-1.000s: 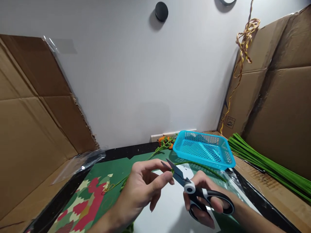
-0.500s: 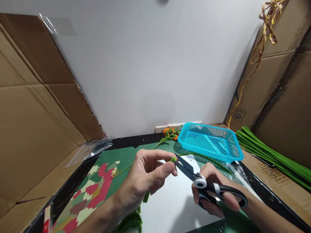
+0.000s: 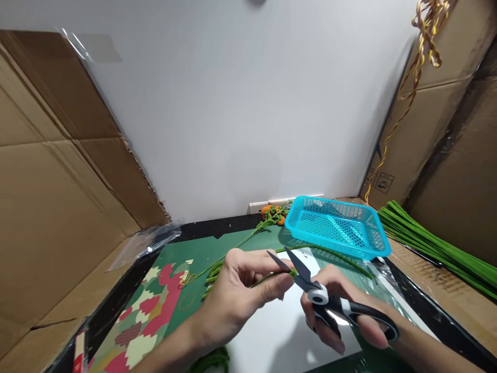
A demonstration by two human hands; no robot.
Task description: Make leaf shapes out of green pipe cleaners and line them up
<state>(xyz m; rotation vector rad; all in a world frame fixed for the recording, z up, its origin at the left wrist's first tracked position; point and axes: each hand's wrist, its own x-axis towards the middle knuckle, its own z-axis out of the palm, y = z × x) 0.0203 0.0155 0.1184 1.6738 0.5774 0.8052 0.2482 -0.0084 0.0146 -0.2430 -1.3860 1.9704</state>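
My left hand (image 3: 248,290) pinches a thin green fuzzy stem (image 3: 292,272), whose tip pokes out past the thumb and index finger. Around the handles of black-and-white scissors (image 3: 318,296) my right hand (image 3: 341,305) is wrapped. The blades are parted, with the green tip between them near the pivot. Below both hands lies a white sheet (image 3: 267,331) on a green mat (image 3: 202,246). Green fuzzy coils (image 3: 213,360) sit at the bottom beside my left forearm, and more green strands (image 3: 213,272) show behind my left hand.
A blue basket (image 3: 336,241) stands at the back right, with orange flowers (image 3: 275,211) to its left. Long green stems (image 3: 438,251) lie on cardboard at the right. Cardboard panels (image 3: 70,181) flank both sides. A patterned sheet (image 3: 151,305) lies left; a clear plastic bag (image 3: 143,246) is behind it.
My left hand has moved slightly right, and the green tip now sits deeper between the scissor blades, which are spread wider. More green strands show behind my left hand.
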